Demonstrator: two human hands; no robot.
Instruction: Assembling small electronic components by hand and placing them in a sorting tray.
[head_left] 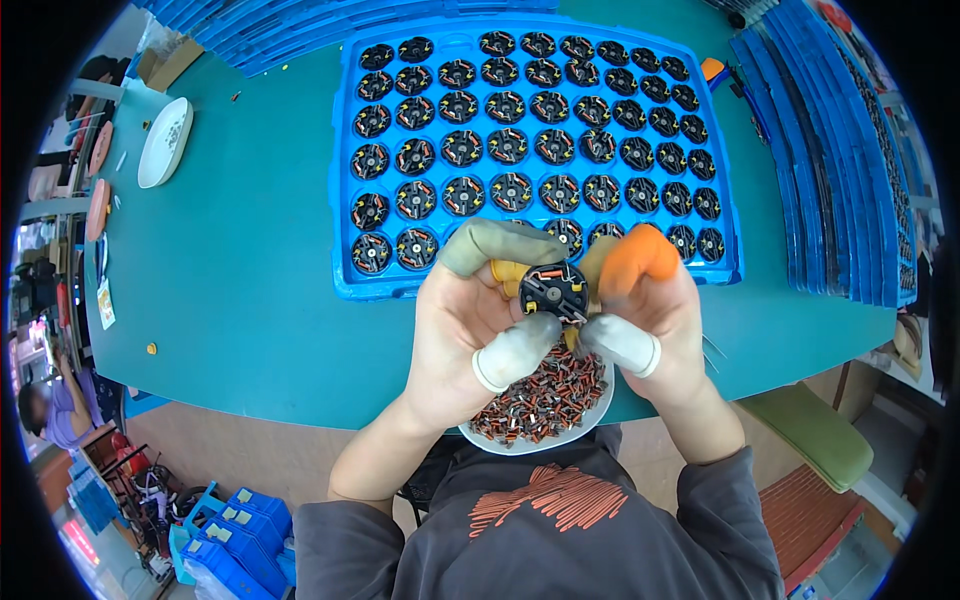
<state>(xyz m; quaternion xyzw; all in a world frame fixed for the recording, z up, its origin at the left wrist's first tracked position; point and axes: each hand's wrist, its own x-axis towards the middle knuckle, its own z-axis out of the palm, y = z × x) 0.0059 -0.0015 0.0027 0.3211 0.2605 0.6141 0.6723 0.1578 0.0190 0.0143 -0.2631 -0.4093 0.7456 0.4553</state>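
Between my two hands is a round black part (553,293) with small copper-red and yellow pieces on its face. My left hand (455,320), wearing finger cots, grips it from the left with thumb and fingers. On the other side my right hand (650,310), in orange and white cots, has thumb and fingers pinched at the part's right edge; whether a small piece is between them is hidden. Under my hands a white bowl (603,405) holds many small copper-red and dark pieces (540,400). Just beyond lies a blue tray (345,270) with rows of similar round black parts (462,195).
Stacked blue trays (830,150) stand at the right, with more along the far edge (290,25). A white dish (165,142) sits on the green table (240,250) at left. An orange-handled tool (712,70) lies beyond the tray. A green chair (815,435) is at lower right.
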